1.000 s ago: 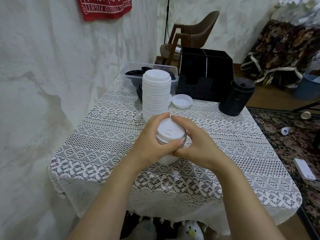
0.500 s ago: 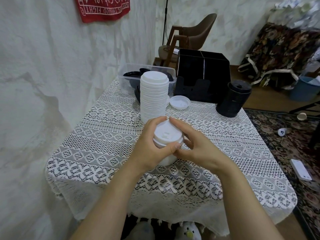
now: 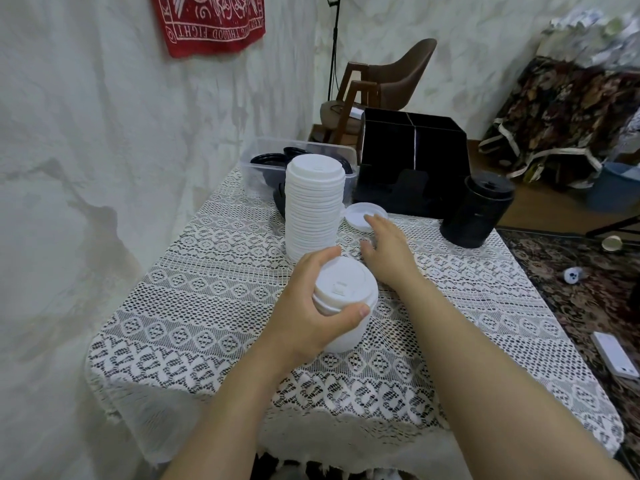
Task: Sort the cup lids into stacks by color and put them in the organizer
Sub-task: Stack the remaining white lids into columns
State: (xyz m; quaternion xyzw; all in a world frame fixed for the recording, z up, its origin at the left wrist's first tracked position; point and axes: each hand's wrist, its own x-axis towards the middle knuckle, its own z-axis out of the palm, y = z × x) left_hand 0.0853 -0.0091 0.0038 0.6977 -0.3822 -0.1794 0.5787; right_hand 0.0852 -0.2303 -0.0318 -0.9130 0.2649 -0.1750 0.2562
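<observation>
My left hand (image 3: 308,306) grips a short stack of white lids (image 3: 344,299) above the lace tablecloth. A tall stack of white lids (image 3: 313,206) stands just behind it. My right hand (image 3: 384,247) is stretched out with straight fingers, its tips near a single white lid (image 3: 362,213) lying upside down on the cloth. The black organizer (image 3: 412,161) stands at the back of the table, with a stack of black lids (image 3: 476,209) to its right. A clear plastic bin (image 3: 263,161) at the back left holds black lids (image 3: 268,159).
The table (image 3: 207,306) stands against a white wall on the left. A wooden chair (image 3: 384,84) is behind the organizer. A patterned rug (image 3: 588,289) on the right carries small items and a white flat device (image 3: 614,355).
My right hand has let go of the short white stack and reached forward toward the single lid. My left hand keeps holding the stack.
</observation>
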